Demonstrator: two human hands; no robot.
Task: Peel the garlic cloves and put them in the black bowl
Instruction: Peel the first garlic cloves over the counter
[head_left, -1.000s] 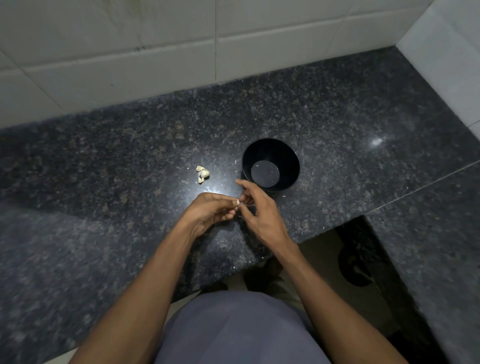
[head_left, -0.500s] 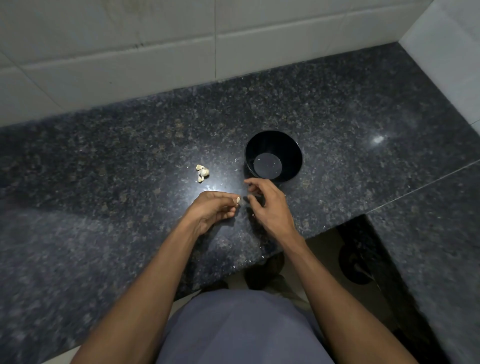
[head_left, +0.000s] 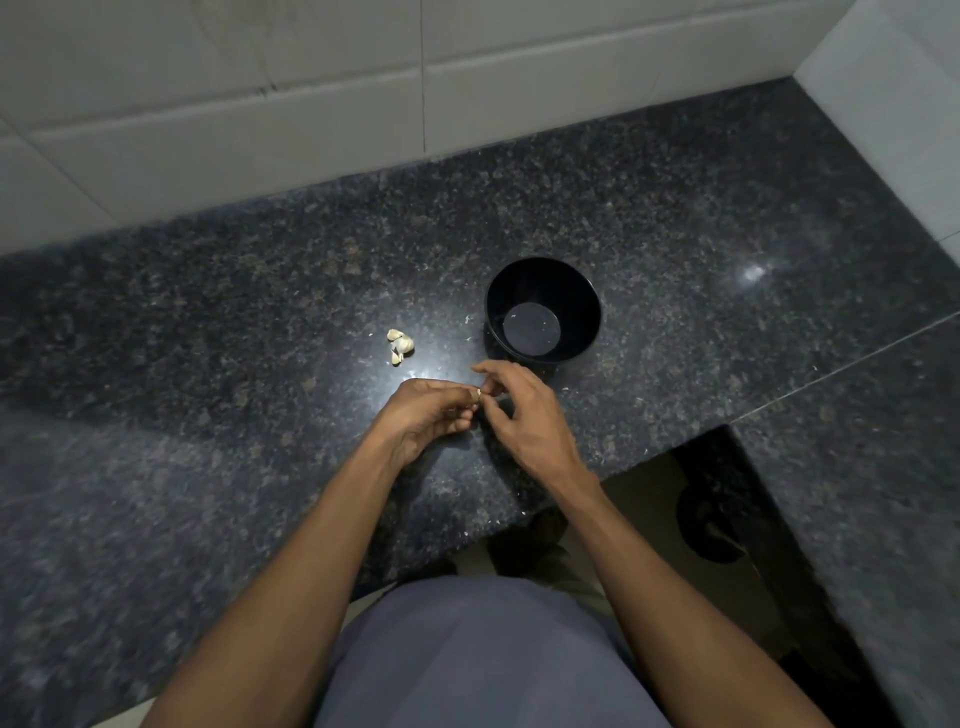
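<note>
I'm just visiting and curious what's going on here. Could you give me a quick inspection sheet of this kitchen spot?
Surface: dark speckled granite counter, glossy.
Job's things: black bowl upright, no cloves seen inside; garlic cloves left of it; one clove between the fingertips.
Clutter: small peel flakes by the bowl.
Hands: left hand pinches the clove; right hand picks at it.
Cables: nothing seen.
Surroundings: white tiled wall.

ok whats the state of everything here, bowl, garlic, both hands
black bowl: upright on the counter, no cloves inside
garlic cloves: small unpeeled cluster lying on the counter, left of the bowl
garlic clove: pinched at the fingertips, skin still on part of it
left hand: grips the clove
right hand: fingertips at the clove
</note>
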